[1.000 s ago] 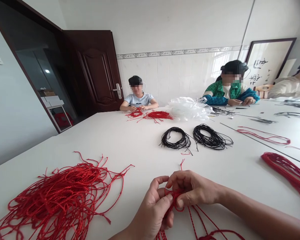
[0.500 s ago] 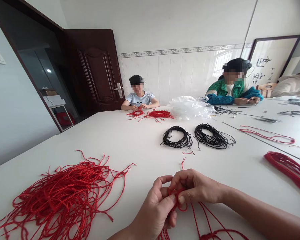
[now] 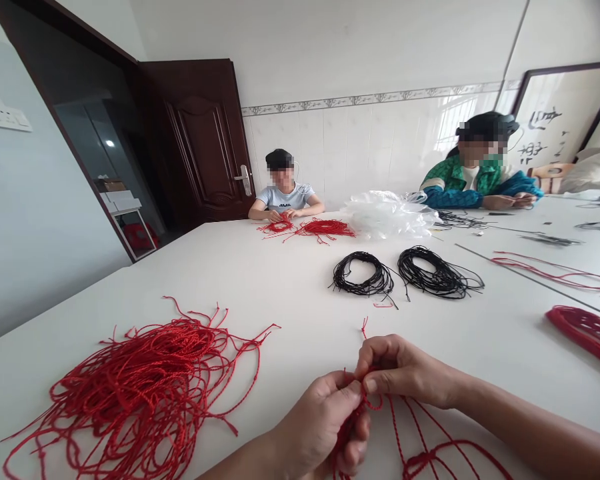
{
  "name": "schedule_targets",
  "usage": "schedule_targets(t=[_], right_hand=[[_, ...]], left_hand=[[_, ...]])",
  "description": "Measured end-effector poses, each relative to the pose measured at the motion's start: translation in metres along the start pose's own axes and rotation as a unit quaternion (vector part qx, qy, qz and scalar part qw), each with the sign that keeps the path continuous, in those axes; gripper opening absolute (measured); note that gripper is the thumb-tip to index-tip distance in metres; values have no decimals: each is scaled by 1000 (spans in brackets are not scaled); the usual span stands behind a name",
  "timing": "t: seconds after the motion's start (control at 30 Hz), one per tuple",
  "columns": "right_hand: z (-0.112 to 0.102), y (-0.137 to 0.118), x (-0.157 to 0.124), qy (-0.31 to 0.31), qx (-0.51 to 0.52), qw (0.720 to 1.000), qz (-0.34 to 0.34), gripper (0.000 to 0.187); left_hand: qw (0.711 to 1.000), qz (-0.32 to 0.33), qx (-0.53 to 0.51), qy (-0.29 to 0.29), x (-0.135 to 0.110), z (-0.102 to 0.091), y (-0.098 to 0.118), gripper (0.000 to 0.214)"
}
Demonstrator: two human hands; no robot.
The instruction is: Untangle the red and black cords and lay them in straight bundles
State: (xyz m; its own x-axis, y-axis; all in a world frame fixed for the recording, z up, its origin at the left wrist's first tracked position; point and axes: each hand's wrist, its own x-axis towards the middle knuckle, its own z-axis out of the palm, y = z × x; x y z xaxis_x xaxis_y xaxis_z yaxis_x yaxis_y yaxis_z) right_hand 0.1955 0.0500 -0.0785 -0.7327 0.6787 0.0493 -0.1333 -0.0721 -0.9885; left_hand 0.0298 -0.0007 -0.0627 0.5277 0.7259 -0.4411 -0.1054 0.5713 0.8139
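red twisted cord, gathered where?

— low and just right of centre, held between both hands above a white table, with loose strands trailing toward the bottom edge and one short tip standing up beyond the fingers.

— and the hands?

— left hand closed narrow, curled round a bunch of the cord, thumb on top. right hand also narrow, thumb and fingers pinching the cord just above the left hand, the two touching.

— anything just changed?

— slight shift only: right hand's pinch now higher than the left hand, with a small loop of cord showing beside the fingers. whole view turned slightly left, so everything on the table sits further right.

— what else nearby?

— to the left, a large tangled pile of red cord. ahead, two black cord coils side by side, then a clear plastic bag. to the right, a thick red cord hank.

— other people?

— across the table, a co-worker in a pale t-shirt, hands on small red cords. further right, a co-worker in a green and blue jacket, hands together at the table edge.
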Motion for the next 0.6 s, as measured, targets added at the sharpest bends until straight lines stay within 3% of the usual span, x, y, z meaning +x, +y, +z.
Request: schedule_targets(t=[0.1,0.3,0.43,0.6], right_hand=[[0,2,-1,-15,-11,1000,1,18],[-7,4,-2,59,-162,984,-51,33],[-9,3,-3,114,-256,957,-79,40],[-2,-1,-3,155,-327,930,-61,38]], left_hand=[[998,-24,-12,-59,-3,-1,1,16],[983,-13,-119,-141,-1,-9,-4,16],[980,-5,-141,-139,3,-11,-6,13],[989,40,-72,-122,4,-4,-12,20]])
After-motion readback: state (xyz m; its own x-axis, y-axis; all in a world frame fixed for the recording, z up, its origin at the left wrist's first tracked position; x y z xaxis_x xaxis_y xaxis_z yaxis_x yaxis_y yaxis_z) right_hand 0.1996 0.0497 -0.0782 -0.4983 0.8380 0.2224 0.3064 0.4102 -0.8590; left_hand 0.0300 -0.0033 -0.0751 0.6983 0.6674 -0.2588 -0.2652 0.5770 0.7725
